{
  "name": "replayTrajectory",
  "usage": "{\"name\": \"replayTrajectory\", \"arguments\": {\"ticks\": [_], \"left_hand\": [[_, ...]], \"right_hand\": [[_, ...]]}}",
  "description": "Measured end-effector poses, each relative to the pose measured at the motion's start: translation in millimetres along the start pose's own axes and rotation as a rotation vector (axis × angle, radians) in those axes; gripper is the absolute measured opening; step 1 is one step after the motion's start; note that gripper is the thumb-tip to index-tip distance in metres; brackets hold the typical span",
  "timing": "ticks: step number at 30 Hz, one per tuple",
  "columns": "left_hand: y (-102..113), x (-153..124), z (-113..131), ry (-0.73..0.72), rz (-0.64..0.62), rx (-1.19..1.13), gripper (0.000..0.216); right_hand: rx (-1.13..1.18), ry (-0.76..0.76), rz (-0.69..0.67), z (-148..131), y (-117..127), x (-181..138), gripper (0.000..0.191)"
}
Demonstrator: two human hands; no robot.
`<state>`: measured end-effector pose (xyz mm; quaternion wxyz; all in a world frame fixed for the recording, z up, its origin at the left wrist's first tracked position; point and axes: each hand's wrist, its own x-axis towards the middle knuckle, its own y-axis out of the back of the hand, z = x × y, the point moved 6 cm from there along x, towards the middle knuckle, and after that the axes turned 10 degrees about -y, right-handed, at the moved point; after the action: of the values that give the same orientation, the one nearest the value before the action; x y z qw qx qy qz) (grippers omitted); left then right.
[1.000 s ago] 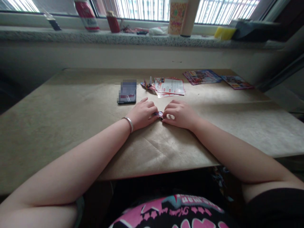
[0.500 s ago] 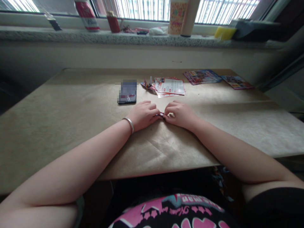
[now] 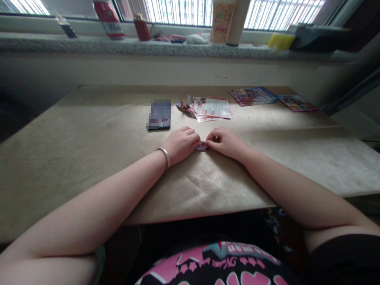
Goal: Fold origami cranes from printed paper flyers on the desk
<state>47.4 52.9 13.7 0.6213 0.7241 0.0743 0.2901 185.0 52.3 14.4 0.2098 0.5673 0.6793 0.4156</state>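
Note:
Between my hands, low over the table (image 3: 89,158), is a small piece of printed paper (image 3: 202,146), coloured pinkish and dark and looking folded. My left hand (image 3: 183,143), with a silver bangle at the wrist, pinches its left end. The thumb and forefinger of my right hand (image 3: 225,142) pinch its right end. Parts of the paper are hidden behind the fingertips. Just beyond my left hand lies a dark phone (image 3: 160,114). Past my hands are a folded paper figure (image 3: 186,106) and a loose pile of printed sheets (image 3: 213,108).
Colourful printed packets (image 3: 255,96) lie at the back right, with another packet (image 3: 297,102) beside them. On the windowsill (image 3: 166,48) stand a red-and-white can (image 3: 109,19), a red lighter-like object (image 3: 141,28), a patterned cup (image 3: 221,21) and a yellow item (image 3: 281,40).
The small piece of paper has turned so that its printed face shows, where only a thin edge showed before. My fingers have shifted slightly around it.

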Motion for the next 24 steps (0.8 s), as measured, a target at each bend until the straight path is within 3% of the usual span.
{"name": "replayTrajectory", "arguments": {"ticks": [13, 24], "left_hand": [[-6.0, -2.2, -8.7, 0.052, 0.050, -0.184, 0.019], [3.1, -3.9, 0.8, -0.057, 0.122, -0.178, 0.012]], "right_hand": [[-0.067, -0.050, 0.051, 7.5, -1.4, 1.4, 0.012], [-0.077, 0.137, 0.068, -3.2, 3.6, -5.0, 0.008]]}}
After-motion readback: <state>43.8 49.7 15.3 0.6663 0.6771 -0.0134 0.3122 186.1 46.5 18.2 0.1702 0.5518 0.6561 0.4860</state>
